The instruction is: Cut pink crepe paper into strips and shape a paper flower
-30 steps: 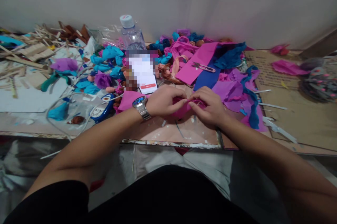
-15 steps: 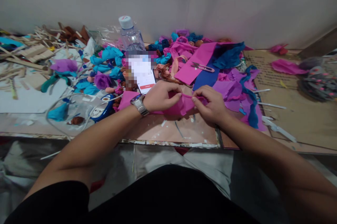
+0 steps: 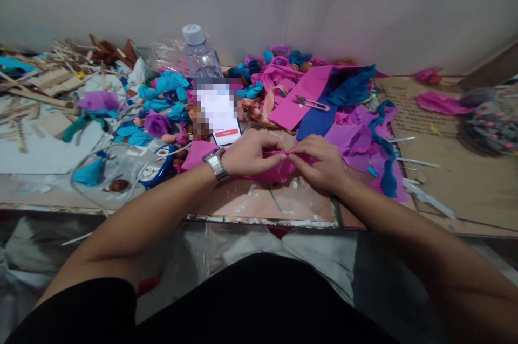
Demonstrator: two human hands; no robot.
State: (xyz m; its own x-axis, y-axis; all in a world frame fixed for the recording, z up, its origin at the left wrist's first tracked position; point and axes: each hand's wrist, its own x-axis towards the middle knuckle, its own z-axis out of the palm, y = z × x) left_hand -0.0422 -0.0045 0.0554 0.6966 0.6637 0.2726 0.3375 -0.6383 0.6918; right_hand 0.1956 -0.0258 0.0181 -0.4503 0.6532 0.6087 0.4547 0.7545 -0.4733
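A sheet of bright pink crepe paper (image 3: 279,173) hangs between my hands, just over the front of the table. My left hand (image 3: 256,154), below a metal wristwatch (image 3: 216,163), pinches its upper edge between thumb and fingers. Close beside it, almost touching, my right hand (image 3: 318,163) pinches the same edge. The part of the paper right at the fingertips is hidden. Behind my hands lie thread snips (image 3: 311,103) on a flat pink paper strip (image 3: 297,104) and a dark blue one (image 3: 318,122).
A lit phone (image 3: 224,117) leans before a water bottle (image 3: 202,55). Crumpled blue and purple paper flowers (image 3: 157,123) and wooden sticks (image 3: 52,82) spread leftward. Purple paper (image 3: 352,139), white sticks (image 3: 418,161) and cardboard (image 3: 465,182) lie right. The table's front edge (image 3: 263,220) runs near me.
My two hands have come closer together and sunk slightly, still pinching the pink paper. Its edge between them is now gathered shorter. Everything else on the table stays put.
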